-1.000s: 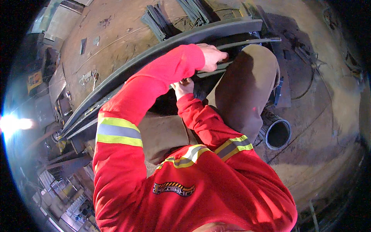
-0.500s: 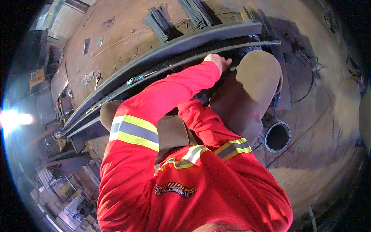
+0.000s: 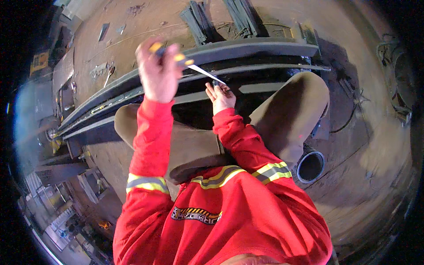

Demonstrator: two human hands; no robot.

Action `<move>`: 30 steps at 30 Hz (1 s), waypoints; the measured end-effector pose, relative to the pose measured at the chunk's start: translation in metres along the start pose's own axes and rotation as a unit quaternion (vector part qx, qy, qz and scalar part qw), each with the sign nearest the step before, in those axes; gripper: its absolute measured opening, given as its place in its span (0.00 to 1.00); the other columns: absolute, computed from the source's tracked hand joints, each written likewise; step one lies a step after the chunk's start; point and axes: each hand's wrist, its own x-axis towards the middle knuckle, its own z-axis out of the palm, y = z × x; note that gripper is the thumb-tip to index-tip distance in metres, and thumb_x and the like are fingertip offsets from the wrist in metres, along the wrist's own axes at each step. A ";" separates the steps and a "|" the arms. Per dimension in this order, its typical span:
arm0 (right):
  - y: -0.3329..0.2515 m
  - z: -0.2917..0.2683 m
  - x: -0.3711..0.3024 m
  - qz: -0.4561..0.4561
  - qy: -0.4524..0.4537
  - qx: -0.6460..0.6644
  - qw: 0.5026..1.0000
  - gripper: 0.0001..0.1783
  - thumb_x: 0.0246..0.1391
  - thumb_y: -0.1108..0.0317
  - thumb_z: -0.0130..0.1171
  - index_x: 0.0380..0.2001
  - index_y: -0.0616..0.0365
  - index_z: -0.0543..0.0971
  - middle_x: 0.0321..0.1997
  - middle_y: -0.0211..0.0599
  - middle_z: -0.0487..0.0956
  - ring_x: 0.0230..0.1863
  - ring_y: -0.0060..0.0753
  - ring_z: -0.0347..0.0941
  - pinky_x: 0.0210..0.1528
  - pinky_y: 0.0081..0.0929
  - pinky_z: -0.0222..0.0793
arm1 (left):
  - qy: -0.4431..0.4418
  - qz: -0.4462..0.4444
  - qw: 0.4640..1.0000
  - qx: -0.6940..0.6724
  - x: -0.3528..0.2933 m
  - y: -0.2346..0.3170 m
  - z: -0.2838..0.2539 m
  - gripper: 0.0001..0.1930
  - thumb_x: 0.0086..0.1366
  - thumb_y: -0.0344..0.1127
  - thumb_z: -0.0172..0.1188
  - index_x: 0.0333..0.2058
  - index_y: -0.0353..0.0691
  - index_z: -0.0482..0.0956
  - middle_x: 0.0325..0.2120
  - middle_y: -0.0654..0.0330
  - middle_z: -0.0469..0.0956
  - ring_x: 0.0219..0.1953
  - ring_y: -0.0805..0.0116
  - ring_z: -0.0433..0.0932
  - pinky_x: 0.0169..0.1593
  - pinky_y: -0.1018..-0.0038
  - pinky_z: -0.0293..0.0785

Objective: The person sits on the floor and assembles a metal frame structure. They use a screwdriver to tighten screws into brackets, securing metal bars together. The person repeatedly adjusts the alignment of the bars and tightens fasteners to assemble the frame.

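Note:
My left hand (image 3: 158,75) is raised over the long steel beam (image 3: 265,49) and blurred by motion. Its fingers are closed round a yellow-and-black handled tool (image 3: 184,60), whose thin bright shaft slants down to the right. That shaft ends close to the fingertips of my right hand (image 3: 221,97), which is palm up above the beam's near side. Some right fingers are curled at a small dark piece (image 3: 215,82), too unclear to name; the others stick out to the left. My bent knees (image 3: 295,108) flank the near edge of the beam.
Two bundles of dark flat bars (image 3: 197,24) lie on the floor beyond the beam. An open-ended pipe (image 3: 310,167) stands by my right leg. A cable (image 3: 353,117) curves across the floor at right. Metal scraps and a frame (image 3: 93,185) lie at left.
My left hand has swung from near the right knee up and left, and now holds the yellow-and-black tool. My right hand, hidden before under the left arm, now shows. The view has shifted.

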 end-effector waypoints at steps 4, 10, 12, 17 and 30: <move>0.004 -0.008 0.002 -0.036 -0.039 -0.066 0.996 0.10 0.54 0.80 0.51 0.41 0.67 0.70 0.39 0.46 0.74 0.41 0.47 0.77 0.43 0.40 0.77 | 0.212 -0.174 0.944 -0.184 -0.052 -0.119 -0.065 0.14 0.64 0.30 0.53 0.44 0.41 0.57 0.29 0.49 0.72 0.19 0.63 0.75 0.20 0.70 0.75; -0.007 0.004 -0.009 -0.018 0.019 -0.071 0.997 0.11 0.55 0.79 0.51 0.43 0.66 0.70 0.40 0.47 0.75 0.40 0.46 0.77 0.43 0.38 0.78 | 0.236 -0.309 0.896 -0.216 -0.072 -0.180 -0.055 0.18 0.62 0.28 0.54 0.45 0.41 0.55 0.30 0.47 0.73 0.20 0.60 0.76 0.21 0.64 0.77; -0.008 0.001 -0.009 -0.025 0.011 -0.099 0.995 0.09 0.56 0.78 0.50 0.42 0.65 0.71 0.39 0.48 0.76 0.41 0.45 0.77 0.45 0.40 0.77 | 0.257 -0.333 0.874 -0.243 -0.067 -0.177 -0.045 0.19 0.62 0.28 0.55 0.46 0.41 0.54 0.31 0.47 0.72 0.21 0.61 0.76 0.22 0.64 0.78; -0.008 0.005 -0.010 -0.028 0.016 -0.130 0.991 0.09 0.56 0.77 0.51 0.41 0.65 0.72 0.38 0.47 0.77 0.40 0.44 0.77 0.47 0.41 0.76 | 0.233 -0.341 0.880 -0.232 -0.065 -0.188 -0.039 0.20 0.61 0.27 0.54 0.46 0.39 0.53 0.29 0.49 0.72 0.20 0.62 0.76 0.20 0.65 0.78; -0.009 0.010 -0.014 -0.023 0.032 -0.131 0.991 0.08 0.57 0.78 0.49 0.40 0.64 0.72 0.40 0.45 0.76 0.44 0.49 0.76 0.48 0.43 0.75 | 0.209 -0.360 0.886 -0.207 -0.057 -0.192 -0.041 0.15 0.60 0.27 0.55 0.39 0.38 0.57 0.29 0.51 0.72 0.22 0.61 0.77 0.20 0.66 0.77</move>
